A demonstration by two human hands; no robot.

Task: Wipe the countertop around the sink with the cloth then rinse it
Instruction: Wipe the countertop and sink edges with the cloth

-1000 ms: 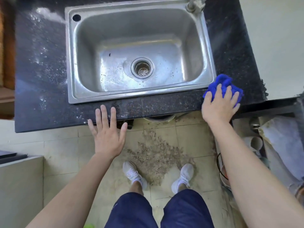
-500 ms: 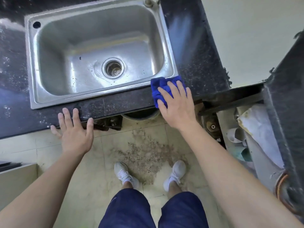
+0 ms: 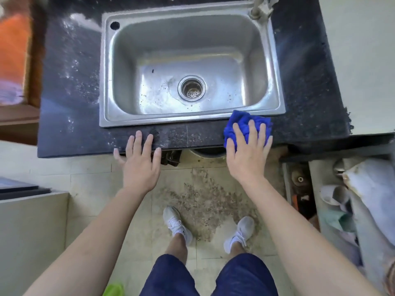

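A blue cloth (image 3: pixel 242 122) lies bunched on the front strip of the dark speckled countertop (image 3: pixel 70 86), just below the front right corner of the steel sink (image 3: pixel 105 82). My right hand (image 3: pixel 248 154) presses down on the cloth with spread fingers, and its palm hangs over the counter's front edge. My left hand (image 3: pixel 139 165) is flat and open, its fingertips resting on the counter's front edge below the sink's left half. The sink basin holds no dishes; its drain (image 3: pixel 191 88) sits in the middle. The base of the tap (image 3: pixel 259 7) shows at the back right.
Pale specks and wet streaks cover the countertop left of the sink. A light surface (image 3: pixel 361 60) adjoins the counter on the right. Below it lies clutter (image 3: pixel 363 199). A dirt patch (image 3: pixel 203 199) marks the floor tiles by my feet.
My right hand slid the cloth left from the counter's right side to the sink's front right corner. My left hand rose so its fingertips reach the counter edge.
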